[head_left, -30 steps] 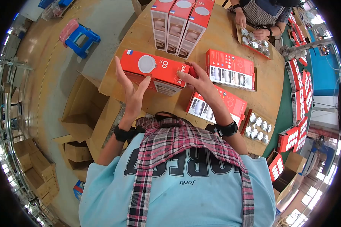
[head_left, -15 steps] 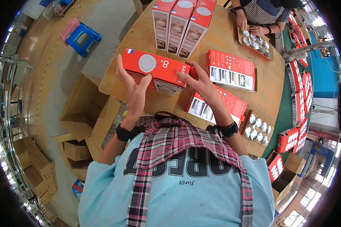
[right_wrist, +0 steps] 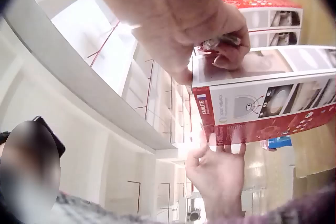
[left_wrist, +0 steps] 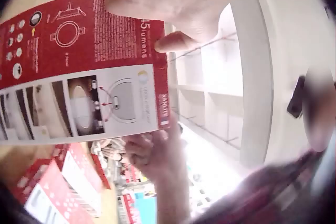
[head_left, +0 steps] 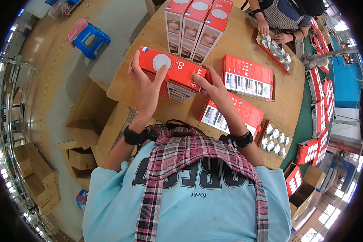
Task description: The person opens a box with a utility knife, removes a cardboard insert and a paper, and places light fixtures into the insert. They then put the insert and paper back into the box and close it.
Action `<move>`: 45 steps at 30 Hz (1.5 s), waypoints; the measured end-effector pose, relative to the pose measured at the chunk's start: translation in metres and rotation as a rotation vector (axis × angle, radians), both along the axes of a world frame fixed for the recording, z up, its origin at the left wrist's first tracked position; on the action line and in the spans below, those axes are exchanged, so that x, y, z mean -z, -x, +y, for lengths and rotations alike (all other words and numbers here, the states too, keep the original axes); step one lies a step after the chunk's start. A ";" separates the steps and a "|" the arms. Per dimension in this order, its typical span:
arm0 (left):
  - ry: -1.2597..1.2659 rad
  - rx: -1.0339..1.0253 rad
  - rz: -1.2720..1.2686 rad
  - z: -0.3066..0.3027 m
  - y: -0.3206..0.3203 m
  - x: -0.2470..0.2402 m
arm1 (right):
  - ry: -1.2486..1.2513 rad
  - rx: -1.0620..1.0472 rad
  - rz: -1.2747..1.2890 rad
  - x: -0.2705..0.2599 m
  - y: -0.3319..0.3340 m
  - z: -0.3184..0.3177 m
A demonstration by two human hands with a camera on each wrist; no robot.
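A long red-and-white light box (head_left: 177, 64) stands at the near side of the wooden table, its red face with the white disc picture turned up. My left hand (head_left: 147, 90) is at its left end, fingers extended along that end and thumb over the top beside the disc. At the other end my right hand (head_left: 215, 86) grips the box, thumb on top and fingers bent round the corner. The right wrist view shows a small silvery, crumpled-looking piece (right_wrist: 220, 40) at those bent fingers. Printed sides of the box (left_wrist: 79, 61) fill much of the left wrist view.
Three upright boxes (head_left: 197, 32) stand behind; two more, one farther (head_left: 248, 76) and one nearer (head_left: 232, 115), lie to the right. A tray of silvery lamps (head_left: 274, 139) sits front right. Another person (head_left: 280, 24) handles a lamp tray. Cardboard cartons (head_left: 88, 113) stand at left.
My left thumb has moved from the box's near edge up onto the top face. The box sits slightly farther right and up in view; the right hand keeps its hold.
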State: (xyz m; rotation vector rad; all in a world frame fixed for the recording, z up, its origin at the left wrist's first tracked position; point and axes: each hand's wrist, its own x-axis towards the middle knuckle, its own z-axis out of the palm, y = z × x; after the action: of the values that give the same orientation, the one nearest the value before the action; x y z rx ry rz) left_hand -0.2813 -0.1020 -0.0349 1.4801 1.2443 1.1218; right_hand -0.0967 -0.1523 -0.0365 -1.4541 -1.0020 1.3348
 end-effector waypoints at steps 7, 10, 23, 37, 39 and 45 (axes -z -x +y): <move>-0.051 0.329 -0.245 0.026 0.023 0.016 | 0.020 0.046 0.057 0.003 0.006 -0.006; -0.155 0.291 -0.138 0.037 0.030 0.026 | 0.070 0.041 0.078 0.001 0.003 -0.004; 0.265 0.576 -0.606 0.110 0.062 0.085 | -0.049 0.037 -0.061 0.028 -0.012 -0.025; 0.137 0.413 -0.398 0.104 0.022 0.059 | 0.341 0.417 -0.966 0.181 -0.167 -0.070; 0.135 0.386 -0.353 0.102 0.023 0.055 | 0.278 0.418 -1.000 0.206 -0.180 -0.062; 0.157 0.373 -0.362 0.103 0.023 0.058 | 0.156 0.489 -0.947 0.240 -0.194 0.002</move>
State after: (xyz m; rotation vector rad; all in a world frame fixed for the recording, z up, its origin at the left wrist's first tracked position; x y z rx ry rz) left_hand -0.3045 0.0011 -0.0930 1.2568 0.7503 0.9621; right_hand 0.0969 -0.1505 -0.2765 -2.3420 -0.9960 0.3316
